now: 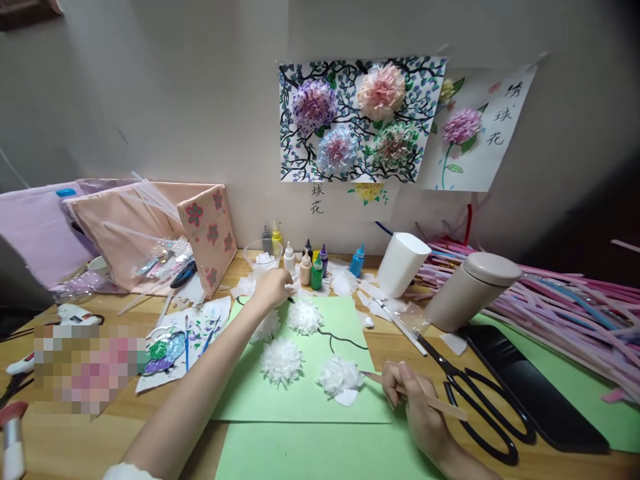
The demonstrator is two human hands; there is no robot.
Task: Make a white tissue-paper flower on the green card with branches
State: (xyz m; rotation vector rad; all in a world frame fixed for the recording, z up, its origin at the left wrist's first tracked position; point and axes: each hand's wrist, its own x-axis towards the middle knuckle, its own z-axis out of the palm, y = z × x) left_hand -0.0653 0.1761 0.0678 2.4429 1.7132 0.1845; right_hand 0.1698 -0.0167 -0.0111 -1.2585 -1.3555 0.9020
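My right hand [417,403] is closed around a thin wooden stick [447,405]. The stick's narrow end reaches the edge of a white tissue-paper flower [340,377] on a light green sheet [240,400]. A loose white paper piece shows at that flower's lower edge. Stretched across the sheet, my left arm ends in my left hand [273,289], with fingers curled beside a clear plastic cup [263,252] of white paper pieces. Its fingertips are mostly hidden. More white flowers [281,361] lie on the sheet, one partly behind my left forearm. Dark branch lines [345,340] run across the paper.
Several paint bottles [317,273] stand behind the sheet. To the right are black-handled scissors [480,400], a black phone [535,387], a lidded canister [470,290] and pipe cleaners [560,313]. A paint palette [165,350] lies left, near fabric-covered boxes [207,233]. Flower pictures [363,120] hang on the wall.
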